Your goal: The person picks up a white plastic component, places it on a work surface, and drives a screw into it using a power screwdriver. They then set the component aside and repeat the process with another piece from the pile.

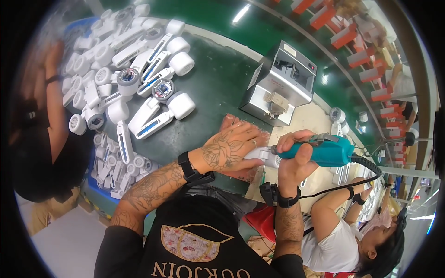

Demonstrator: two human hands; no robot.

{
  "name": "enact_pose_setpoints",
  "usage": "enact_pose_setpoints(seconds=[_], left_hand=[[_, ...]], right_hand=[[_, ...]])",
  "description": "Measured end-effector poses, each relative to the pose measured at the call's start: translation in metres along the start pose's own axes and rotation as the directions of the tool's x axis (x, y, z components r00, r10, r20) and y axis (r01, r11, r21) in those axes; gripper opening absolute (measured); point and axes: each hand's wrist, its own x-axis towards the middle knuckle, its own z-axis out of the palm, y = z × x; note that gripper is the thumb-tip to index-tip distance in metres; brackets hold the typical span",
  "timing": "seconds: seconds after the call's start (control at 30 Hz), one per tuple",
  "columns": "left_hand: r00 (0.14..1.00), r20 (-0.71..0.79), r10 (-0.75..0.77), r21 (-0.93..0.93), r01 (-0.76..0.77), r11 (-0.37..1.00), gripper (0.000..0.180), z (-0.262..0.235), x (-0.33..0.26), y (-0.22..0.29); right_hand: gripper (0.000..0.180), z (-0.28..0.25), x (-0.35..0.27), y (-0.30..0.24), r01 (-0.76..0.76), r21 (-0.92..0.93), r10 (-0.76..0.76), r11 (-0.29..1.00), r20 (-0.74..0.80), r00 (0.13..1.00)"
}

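Black shirt (pixel 194 241) at bottom. Right hand (pixel 296 160) wrapped around teal screwdriver (pixel 324 150); left hand (pixel 229 150) pinning white part (pixel 262 155) at frame centre, fingers closed. Mid-fastening, likely. Pile of white parts (pixel 134 74) upper left waiting.

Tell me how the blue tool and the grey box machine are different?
The teal screwdriver is slim, lies sideways, gripped by the right hand, trailing a black cord. The grey box machine is bigger, boxy, standing alone on the table, untouched. Both are over the green table.
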Motion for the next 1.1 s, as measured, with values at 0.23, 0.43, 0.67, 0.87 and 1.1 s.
enact_pose_setpoints(seconds=[0.23,0.43,0.67,0.87,1.1], left_hand=[[1.000,-0.010,0.023,0.040,-0.022,0.999,0.047,0.003,0.004,0.001],[0.999,-0.029,0.031,0.095,-0.028,0.995,0.051,-0.001,0.004,0.001],[1.000,-0.004,0.007,0.057,-0.007,0.998,0.043,0.000,-0.001,0.002],[0.999,-0.006,0.035,0.016,-0.035,0.999,0.043,0.000,0.000,0.007],[0.998,-0.053,0.028,0.064,-0.025,0.998,0.044,0.003,-0.002,0.000]], right_hand=[[0.040,-0.004,0.003,0.007,-0.028,0.079,0.029,0.996,-0.013,1.000],[0.039,0.003,0.007,0.005,-0.092,0.065,0.093,0.994,-0.008,0.996],[0.044,0.025,0.059,0.004,0.063,-0.079,-0.067,0.995,-0.058,0.996],[0.032,0.019,0.066,0.029,0.127,-0.016,-0.127,0.992,-0.001,0.992],[0.041,0.012,0.031,-0.005,0.051,0.004,-0.051,0.999,-0.086,0.995]])
